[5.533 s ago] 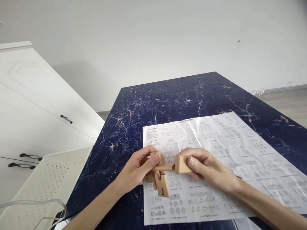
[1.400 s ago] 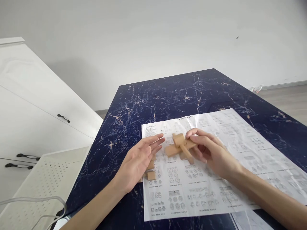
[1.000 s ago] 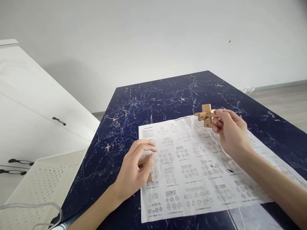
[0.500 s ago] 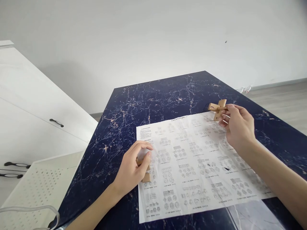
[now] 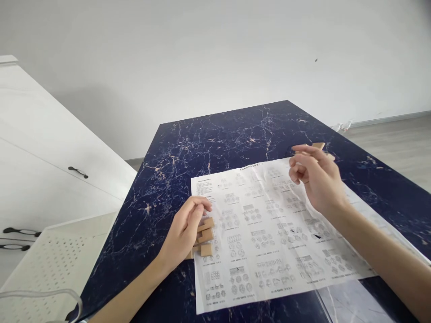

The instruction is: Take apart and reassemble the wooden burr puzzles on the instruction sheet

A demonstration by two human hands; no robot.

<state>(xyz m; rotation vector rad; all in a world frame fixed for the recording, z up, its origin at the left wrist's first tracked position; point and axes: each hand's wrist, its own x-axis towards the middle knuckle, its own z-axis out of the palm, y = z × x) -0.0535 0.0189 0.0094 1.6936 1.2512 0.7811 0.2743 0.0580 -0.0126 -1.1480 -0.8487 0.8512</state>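
A large printed instruction sheet point(image 5: 266, 215) with rows of small diagrams lies on the table. My left hand point(image 5: 183, 229) rests at its left edge, fingers loosely bent, beside several notched wooden puzzle pieces point(image 5: 206, 235). The palm partly hides these pieces, and no grip on them shows. My right hand point(image 5: 318, 181) is above the sheet's far right part, its fingers loosely bent and apart with nothing between them. Just behind it sits the joined wooden puzzle piece point(image 5: 318, 146), mostly covered by the fingers.
The dark blue marble-patterned table point(image 5: 208, 143) reaches back toward a pale wall. A clear plastic sheet point(image 5: 357, 300) lies at the near right. To the left stand a white cabinet point(image 5: 50, 148) and a perforated white surface point(image 5: 63, 246) with a pale cable point(image 5: 50, 292).
My right hand has let go of the joined wooden pieces and moved slightly left and nearer. My left hand has shifted a little, so more of the notched pieces show.
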